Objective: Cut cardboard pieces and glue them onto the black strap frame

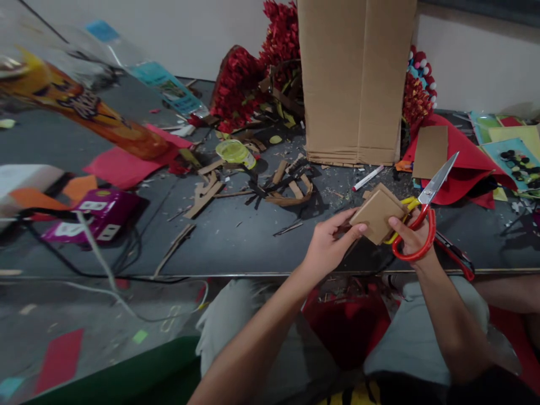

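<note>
Over the table [236, 242] near its front edge, the left hand [331, 239] pinches flat, squarish cardboard [377, 216]; the right hand [411, 237] pinches it too, red-handled scissors [429, 191] looped on, long axis slanting, steel blades pointing away rightward.

Trousers [236, 320]: here they are, pale grey, softly creased, covering both knees.
Right sleeve [493, 388]: black, over beside the trousers' right leg.
Shirt front [356, 395]: and there's yellow with dark strokes, low between the trousers' legs.
Forearms [248, 349]: bare, both of them.
</note>
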Demonstrator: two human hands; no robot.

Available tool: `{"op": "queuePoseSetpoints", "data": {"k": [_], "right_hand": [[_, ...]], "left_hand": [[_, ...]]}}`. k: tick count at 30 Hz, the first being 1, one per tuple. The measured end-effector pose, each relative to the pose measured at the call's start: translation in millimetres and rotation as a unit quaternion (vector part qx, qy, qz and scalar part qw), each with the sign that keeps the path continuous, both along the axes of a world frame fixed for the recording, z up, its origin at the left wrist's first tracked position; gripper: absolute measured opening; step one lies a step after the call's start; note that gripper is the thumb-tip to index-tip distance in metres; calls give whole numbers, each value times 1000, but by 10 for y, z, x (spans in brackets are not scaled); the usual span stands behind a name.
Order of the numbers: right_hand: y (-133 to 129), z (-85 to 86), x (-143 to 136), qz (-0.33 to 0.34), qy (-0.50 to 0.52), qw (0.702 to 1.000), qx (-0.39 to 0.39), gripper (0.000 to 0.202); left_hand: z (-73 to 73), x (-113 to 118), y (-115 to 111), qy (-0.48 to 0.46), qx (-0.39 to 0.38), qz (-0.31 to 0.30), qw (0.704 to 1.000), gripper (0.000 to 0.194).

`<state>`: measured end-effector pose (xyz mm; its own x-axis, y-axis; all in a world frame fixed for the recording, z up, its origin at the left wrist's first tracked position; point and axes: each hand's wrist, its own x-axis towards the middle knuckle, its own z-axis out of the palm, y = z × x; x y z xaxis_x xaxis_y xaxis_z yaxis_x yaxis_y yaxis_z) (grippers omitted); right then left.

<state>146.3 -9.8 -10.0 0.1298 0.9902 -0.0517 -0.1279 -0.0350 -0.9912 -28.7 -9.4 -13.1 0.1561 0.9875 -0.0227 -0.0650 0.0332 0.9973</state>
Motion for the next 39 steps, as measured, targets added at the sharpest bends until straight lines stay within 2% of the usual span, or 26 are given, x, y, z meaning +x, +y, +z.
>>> {"op": "queuePoseSetpoints", "data": {"k": [9,26,30,36,39], "right_hand": [[-15,1,-16,-8,-6,1000,-7,46],[0,82,7,18,-43,999,9,44],[-3,117,43,56,-84,995,20,34],[-122,200,43,145,-168,975,-1,24],[-143,213,16,160,-162,974,-3,26]], "left_hand": [[65,-25,-19,46,55,-8,997,41],[71,-47,-6,34,34,-23,999,36],[102,-94,16,48,12,-82,995,30],[143,-144,10,44,-53,-226,972,29],[152,-148,-4,48,-62,-239,968,30]]}}
